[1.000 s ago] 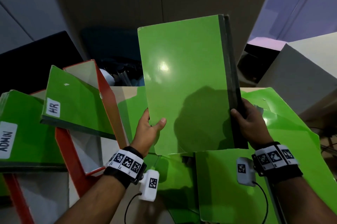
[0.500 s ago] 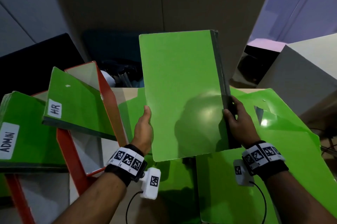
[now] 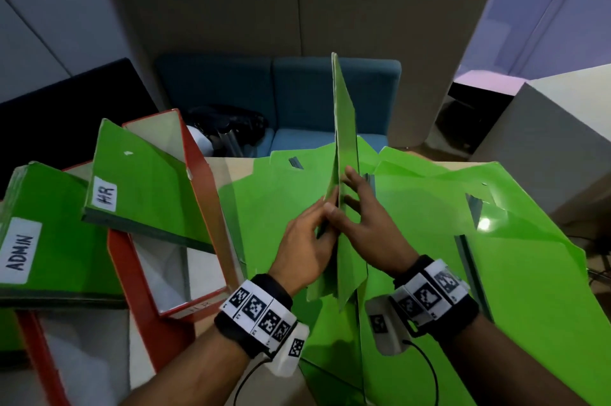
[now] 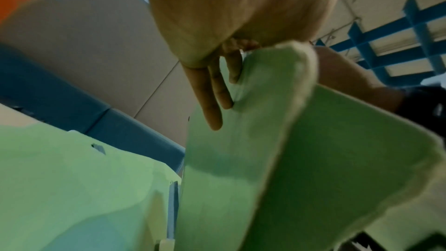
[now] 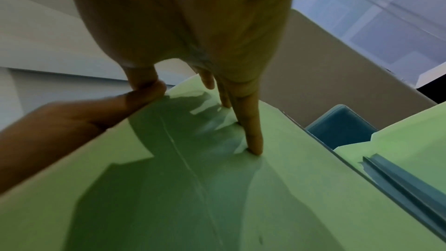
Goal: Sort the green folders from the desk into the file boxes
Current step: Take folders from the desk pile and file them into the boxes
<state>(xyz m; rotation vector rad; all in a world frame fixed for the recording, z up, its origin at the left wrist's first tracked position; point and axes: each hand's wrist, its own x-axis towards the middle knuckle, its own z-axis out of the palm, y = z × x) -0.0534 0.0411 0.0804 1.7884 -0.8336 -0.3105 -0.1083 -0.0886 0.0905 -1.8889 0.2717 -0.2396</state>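
I hold one green folder (image 3: pixel 345 127) upright and edge-on over the desk. My left hand (image 3: pixel 307 240) lies on its left face and my right hand (image 3: pixel 367 223) on its right face, with both thumbs meeting at the near edge. In the left wrist view my left hand (image 4: pixel 217 93) lays straight fingers along the folder (image 4: pixel 241 159). The right wrist view shows my right hand (image 5: pixel 241 112) with fingers (image 5: pixel 251 133) pressed on the folder (image 5: pixel 193 188) and the thumb on its edge. A green folder labelled HR (image 3: pixel 145 187) leans in a red file box (image 3: pixel 203 194). At the far left is a green folder labelled ADMIN (image 3: pixel 49 240).
Several more green folders (image 3: pixel 496 273) lie spread and overlapping on the desk (image 3: pixel 231 164) under and to the right of my hands. A second red file box (image 3: pixel 43 356) stands at the lower left. Beyond the desk is a blue sofa (image 3: pixel 281 91), and a grey box (image 3: pixel 545 147) stands at right.
The folder has turned from facing me flat to edge-on and has come lower. My hands have moved from its two side edges to close together on either face.
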